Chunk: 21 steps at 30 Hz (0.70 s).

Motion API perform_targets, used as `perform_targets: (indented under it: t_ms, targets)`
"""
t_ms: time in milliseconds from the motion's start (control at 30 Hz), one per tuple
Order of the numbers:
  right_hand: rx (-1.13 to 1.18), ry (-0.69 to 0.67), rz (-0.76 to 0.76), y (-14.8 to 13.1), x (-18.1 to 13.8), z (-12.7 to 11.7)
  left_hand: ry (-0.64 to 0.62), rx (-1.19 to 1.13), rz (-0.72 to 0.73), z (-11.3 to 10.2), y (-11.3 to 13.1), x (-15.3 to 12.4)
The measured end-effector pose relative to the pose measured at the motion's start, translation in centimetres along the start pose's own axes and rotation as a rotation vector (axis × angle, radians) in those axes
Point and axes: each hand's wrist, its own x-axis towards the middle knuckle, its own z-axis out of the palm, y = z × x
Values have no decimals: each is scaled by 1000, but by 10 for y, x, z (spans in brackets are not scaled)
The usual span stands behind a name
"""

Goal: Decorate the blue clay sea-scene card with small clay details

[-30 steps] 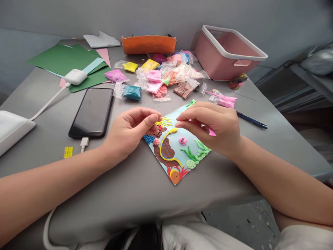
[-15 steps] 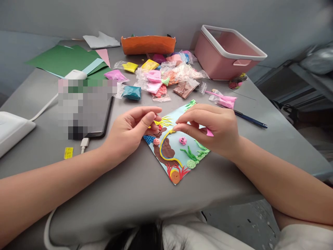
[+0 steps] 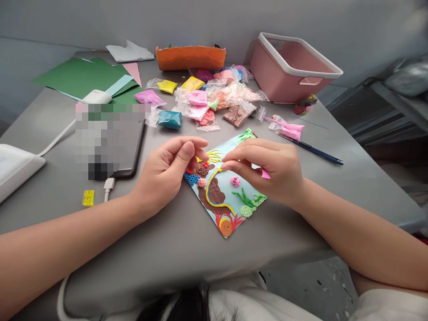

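pink clay (image 3: 265,174) sits tucked in your right hand (image 3: 272,165) — now your left hand (image 3: 167,174) draws its thumb back — can't tell what it grips; the clay picture (image 3: 228,189) lies at twelve o'clock, so handling seems unfinished.

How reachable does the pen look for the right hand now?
Probably yes: the pen lies just beyond and to the right of the right hand, with nothing seen between them, though a pink piece in that hand may hinder gripping.

The bare forearms (image 3: 73,238) emerge beside loose, off-white clothing (image 3: 254,301) with soft creases at the waist.
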Motion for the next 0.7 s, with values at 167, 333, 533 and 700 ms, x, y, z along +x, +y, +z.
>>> perform_targets:
  t_ms: [167, 333, 533, 700]
  targets:
    - [32, -148, -50, 4, 1, -3, -2, -1, 108, 0, -3, 0]
    - [70, -327, -63, 10, -1, -5, -32, 8, 119, 1, -4, 0]
    - [85, -355, -80, 11, -5, -3, -61, -11, 111, -1, -5, 0]
    - [127, -435, -25, 8, -5, -2, -64, -15, 101, -2, -6, 0]
